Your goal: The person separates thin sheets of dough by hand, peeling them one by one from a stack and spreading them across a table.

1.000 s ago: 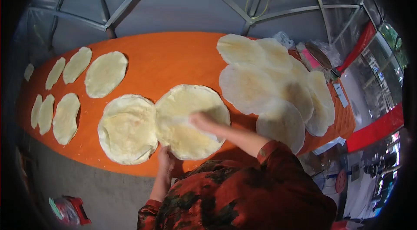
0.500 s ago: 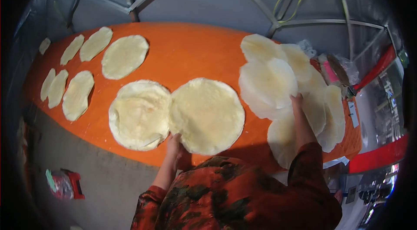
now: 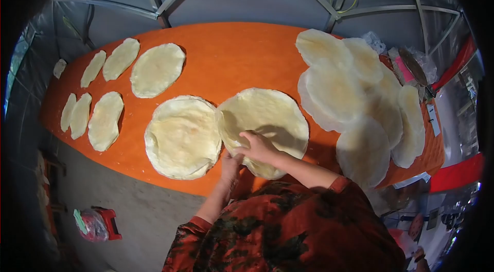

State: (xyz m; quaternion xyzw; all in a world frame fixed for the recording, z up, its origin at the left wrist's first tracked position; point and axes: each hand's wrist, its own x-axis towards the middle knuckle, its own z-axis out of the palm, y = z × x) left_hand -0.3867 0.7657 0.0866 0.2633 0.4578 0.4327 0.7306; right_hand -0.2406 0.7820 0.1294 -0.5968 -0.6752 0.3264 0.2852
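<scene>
A thick stack of round, pale flatbreads [image 3: 280, 112] lies near the table's front edge. My left hand [image 3: 231, 168] is closed at its lower-left rim, some fingertips hidden. Reaching over the same stack, my right hand [image 3: 260, 149] has its fingers closed on that rim beside the left hand, and the edge there looks bent. Just to the left sits a second round stack [image 3: 182, 136] with a wrinkled top, close to my left hand. Thin, translucent round sheets [image 3: 334, 92] overlap at the right, apart from both hands.
The orange table [image 3: 231, 56] carries several more pale rounds [image 3: 157, 70] at the left. Plastic bags [image 3: 419, 64] and a pink item lie at the far right. Metal framing stands behind. A red stool [image 3: 109, 223] with a bagged item is on the floor.
My right hand has moved left from the translucent sheets to the right-hand flatbread stack, joining my left hand at its rim. The whole view has shifted slightly.
</scene>
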